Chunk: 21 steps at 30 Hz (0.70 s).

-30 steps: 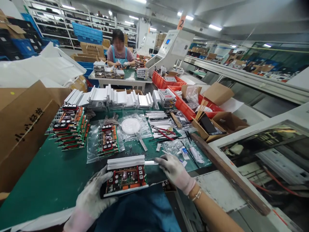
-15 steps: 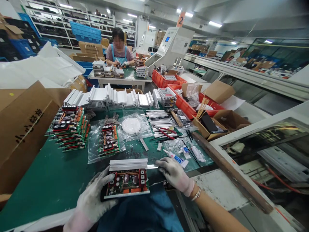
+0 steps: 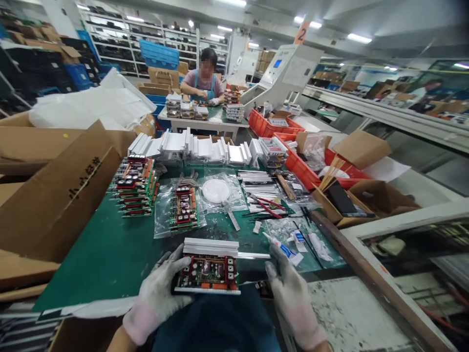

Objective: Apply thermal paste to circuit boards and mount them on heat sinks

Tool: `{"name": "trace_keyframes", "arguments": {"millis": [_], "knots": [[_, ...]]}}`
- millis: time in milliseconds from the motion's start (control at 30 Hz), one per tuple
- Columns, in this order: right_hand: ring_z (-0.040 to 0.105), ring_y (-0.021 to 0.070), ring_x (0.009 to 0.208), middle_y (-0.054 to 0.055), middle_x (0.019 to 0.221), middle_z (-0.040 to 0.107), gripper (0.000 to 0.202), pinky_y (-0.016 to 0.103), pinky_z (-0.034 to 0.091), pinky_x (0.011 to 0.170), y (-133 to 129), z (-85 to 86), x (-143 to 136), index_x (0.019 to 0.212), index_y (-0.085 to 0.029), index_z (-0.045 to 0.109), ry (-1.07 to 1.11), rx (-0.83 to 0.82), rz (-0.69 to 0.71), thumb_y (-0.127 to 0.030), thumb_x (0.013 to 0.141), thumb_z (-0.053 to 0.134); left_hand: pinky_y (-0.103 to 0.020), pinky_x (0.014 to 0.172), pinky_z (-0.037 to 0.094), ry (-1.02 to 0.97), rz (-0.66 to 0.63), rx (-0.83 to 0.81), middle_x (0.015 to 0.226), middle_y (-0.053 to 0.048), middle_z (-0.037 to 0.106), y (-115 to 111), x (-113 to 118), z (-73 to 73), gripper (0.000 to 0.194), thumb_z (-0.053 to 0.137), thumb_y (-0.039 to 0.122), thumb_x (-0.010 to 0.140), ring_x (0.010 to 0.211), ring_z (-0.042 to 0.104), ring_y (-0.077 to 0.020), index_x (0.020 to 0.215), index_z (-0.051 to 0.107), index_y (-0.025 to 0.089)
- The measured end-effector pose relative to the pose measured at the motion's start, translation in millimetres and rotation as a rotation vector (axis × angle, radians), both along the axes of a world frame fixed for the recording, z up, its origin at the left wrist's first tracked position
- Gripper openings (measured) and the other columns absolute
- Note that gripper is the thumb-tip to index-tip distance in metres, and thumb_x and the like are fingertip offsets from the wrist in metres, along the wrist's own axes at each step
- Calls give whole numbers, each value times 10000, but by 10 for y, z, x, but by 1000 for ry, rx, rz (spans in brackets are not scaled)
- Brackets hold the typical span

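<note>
My left hand (image 3: pixel 159 283), in a pale glove, grips the left end of an aluminium heat-sink housing (image 3: pixel 210 247) with a circuit board (image 3: pixel 208 270) set in it. A thin metal strip (image 3: pixel 252 255) sticks out from the housing's right side. At the strip's outer end is my gloved right hand (image 3: pixel 289 293), fingers apart; whether a fingertip touches the strip I cannot tell. Just beyond that hand lies a blue-and-white glue tube (image 3: pixel 284 250). Another circuit board (image 3: pixel 184 208) rests on a plastic bag ahead of the housing.
Stacked circuit boards (image 3: pixel 135 188) stand at left, near a big carton (image 3: pixel 69 195). White metal housings (image 3: pixel 208 149) line the back edge. Metal strips (image 3: pixel 258 183), red-handled pliers (image 3: pixel 269 208) and a round white lid (image 3: pixel 216 190) lie mid-table. A co-worker (image 3: pixel 203 80) sits opposite.
My right hand has moved away from the housing and its fingers have opened. More of the metal strip now sticks out. The whole view has shifted; my left hand keeps its grip.
</note>
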State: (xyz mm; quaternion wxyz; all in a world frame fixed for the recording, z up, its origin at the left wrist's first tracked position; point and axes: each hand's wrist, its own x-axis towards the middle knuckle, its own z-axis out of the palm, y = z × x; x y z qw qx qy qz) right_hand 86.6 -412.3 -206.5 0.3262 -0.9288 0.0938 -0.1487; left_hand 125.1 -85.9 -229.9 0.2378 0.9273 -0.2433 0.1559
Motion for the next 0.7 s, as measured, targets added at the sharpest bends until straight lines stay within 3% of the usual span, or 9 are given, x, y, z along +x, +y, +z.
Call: {"name": "trace_keyframes", "arguments": {"millis": [100,167,367,567,700], "knots": [[616,385,1184,149,1357,604,621,581,519,943,86,-143,-125,1483,-232,435,166,63,-115,-568,961,430,-403,1009,547,68,5,-72,1413,-82,563,-71,-44,74,632,830,297,609,1236,597,-299,1193,592,279],[593,392,1216,150,1373,592,677,575,511,951,168,-194,-136,1516,-238,384,166,124,-122,-601,948,449,-413,1024,534,99,23,-109,1424,-99,550,-115,-88,97,616,827,281,601,1251,585,-299,1172,595,268],[462,299,1370,116,1498,475,641,469,446,1084,467,-220,-21,1515,-204,368,106,414,139,-558,982,403,-458,1095,466,220,114,-151,1464,-121,503,-199,-229,92,621,789,205,591,1273,567,-299,1178,594,262],[442,306,1383,81,1523,445,654,450,500,1046,498,-394,-59,1528,-221,340,157,335,192,-581,984,372,-462,1102,452,265,136,-211,1481,-126,482,-222,-269,21,638,821,255,565,1299,542,-302,1160,593,265],[381,339,1415,104,1512,459,686,502,440,1110,423,-568,-103,1519,-202,358,86,209,259,-608,966,364,-448,1117,435,223,117,-237,1487,-133,475,-226,-265,-36,673,853,296,544,1297,543,-312,1164,596,253]]}}
